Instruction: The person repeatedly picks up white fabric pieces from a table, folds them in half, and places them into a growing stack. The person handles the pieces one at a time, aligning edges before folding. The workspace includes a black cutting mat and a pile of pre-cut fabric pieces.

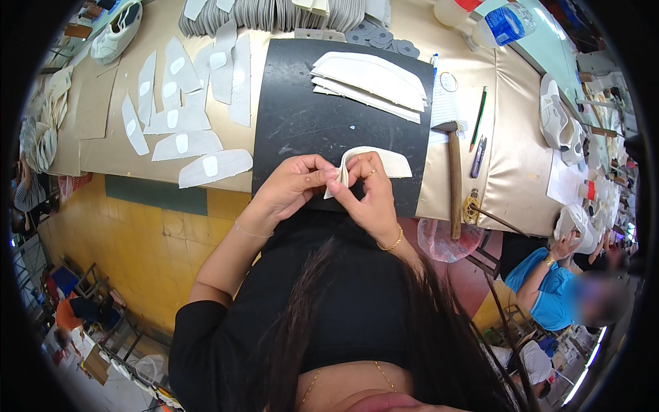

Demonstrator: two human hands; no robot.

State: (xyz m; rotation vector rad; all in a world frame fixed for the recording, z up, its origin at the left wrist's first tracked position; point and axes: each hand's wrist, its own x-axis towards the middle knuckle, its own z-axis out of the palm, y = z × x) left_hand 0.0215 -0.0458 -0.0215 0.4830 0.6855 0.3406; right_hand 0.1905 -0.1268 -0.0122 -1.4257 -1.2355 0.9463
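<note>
Over the near part of a black mat (295, 117), a white curved fabric piece (393, 163) is bent upward at its left end. My left hand (296, 184) pinches that raised end between thumb and fingertips. From the other side my right hand (371, 194) grips the same fold, with the flat remainder of the piece reaching out to its right. Further back on the mat lies a stack of similar white pieces (371, 79), slightly fanned. Left of the mat, several grey pieces (202, 168) with small white patches are spread on the table.
A hammer (454, 182), a green pencil (478, 118) and a cutter knife (478, 156) lie right of the mat. Behind it stand rows of grey pieces (268, 15) and a plastic bottle (504, 26). Shoes (559, 120) rest at the right; a person in blue (546, 278) sits there.
</note>
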